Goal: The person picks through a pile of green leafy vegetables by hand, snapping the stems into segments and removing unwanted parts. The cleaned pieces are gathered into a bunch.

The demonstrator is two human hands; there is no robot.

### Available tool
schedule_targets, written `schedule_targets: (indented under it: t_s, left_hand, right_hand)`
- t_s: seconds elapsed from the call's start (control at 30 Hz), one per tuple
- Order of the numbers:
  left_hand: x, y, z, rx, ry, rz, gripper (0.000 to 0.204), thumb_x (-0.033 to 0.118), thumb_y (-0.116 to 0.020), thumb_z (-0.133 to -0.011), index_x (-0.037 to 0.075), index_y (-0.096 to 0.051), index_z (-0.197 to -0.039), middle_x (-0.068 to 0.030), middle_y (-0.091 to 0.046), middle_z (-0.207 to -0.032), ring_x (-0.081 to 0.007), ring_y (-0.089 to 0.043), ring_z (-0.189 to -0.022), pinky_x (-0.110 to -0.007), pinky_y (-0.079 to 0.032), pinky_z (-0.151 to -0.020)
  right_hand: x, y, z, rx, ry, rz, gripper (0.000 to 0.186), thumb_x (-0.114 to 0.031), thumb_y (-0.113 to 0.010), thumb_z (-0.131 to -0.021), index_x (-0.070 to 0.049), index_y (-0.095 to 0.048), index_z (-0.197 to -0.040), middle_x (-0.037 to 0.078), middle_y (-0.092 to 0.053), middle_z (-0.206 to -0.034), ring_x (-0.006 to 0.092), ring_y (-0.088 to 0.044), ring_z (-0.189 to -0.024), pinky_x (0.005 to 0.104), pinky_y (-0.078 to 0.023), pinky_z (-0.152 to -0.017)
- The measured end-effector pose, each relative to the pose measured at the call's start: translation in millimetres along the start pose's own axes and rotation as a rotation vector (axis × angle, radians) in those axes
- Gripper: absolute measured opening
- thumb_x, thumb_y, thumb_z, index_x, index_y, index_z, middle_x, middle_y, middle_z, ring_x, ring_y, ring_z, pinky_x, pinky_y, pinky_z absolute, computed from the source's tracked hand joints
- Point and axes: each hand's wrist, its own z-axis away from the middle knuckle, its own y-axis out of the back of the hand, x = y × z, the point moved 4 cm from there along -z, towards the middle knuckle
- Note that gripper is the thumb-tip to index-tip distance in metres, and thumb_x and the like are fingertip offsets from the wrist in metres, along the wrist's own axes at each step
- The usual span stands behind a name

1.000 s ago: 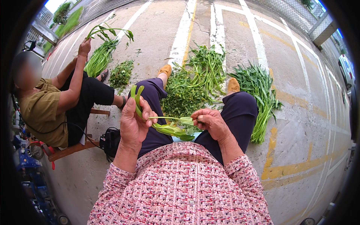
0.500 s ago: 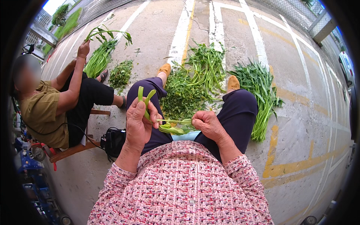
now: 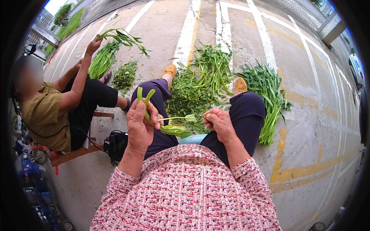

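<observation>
leaf-stripping looks like the step in hand, this side of the leaf pile (image 3: 185,94)! the left hand (image 3: 139,125) grips smooth, thick green stems (image 3: 139,95), forked at the top; a thin stalk (image 3: 175,118) pokes out sideways, ending in a torn-looking leaf scrap. the right hand (image 3: 220,124), fingers curled together, sits just clear; can't tell if they pinch anything. next move calls for a light pinch there. right of the pile, a long-leaved bundle (image 3: 268,96).

Mid-frame, I had a narrow gap between the green stem (image 3: 175,118) and right hand (image 3: 221,124); a knee (image 3: 247,106) blocked rightward.
</observation>
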Motion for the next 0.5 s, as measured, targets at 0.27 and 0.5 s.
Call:
schedule_targets:
  t_s: [0.27,0.5]
  left_hand:
    - [-6.0,-2.6,0.6,-0.041,0.056,0.044,0.027,0.031,-0.046,-0.098,0.005,-0.052,-0.094,-0.0070,-0.052,-0.064,-0.0165,-0.052,-0.049,-0.031,-0.048,-0.057]
    - [-8.2,-3.3,0.8,-0.041,0.064,0.004,0.027,0.032,-0.049,-0.097,0.005,-0.052,-0.096,-0.0062,-0.053,-0.064,-0.0150,-0.051,-0.049,-0.030,-0.048,-0.057]
  right_hand:
    - [-6.0,-8.0,4.5,-0.265,-0.018,-0.071,0.018,-0.009,-0.053,-0.084,0.000,-0.064,-0.094,0.005,-0.067,-0.079,0.0049,-0.055,-0.058,0.0190,-0.045,-0.054]
    - [-12.2,-15.2,10.1,-0.331,-0.086,-0.066,0.015,-0.010,-0.054,-0.083,0.000,-0.064,-0.088,0.002,-0.063,-0.071,0.0052,-0.053,-0.058,0.0193,-0.042,-0.053]
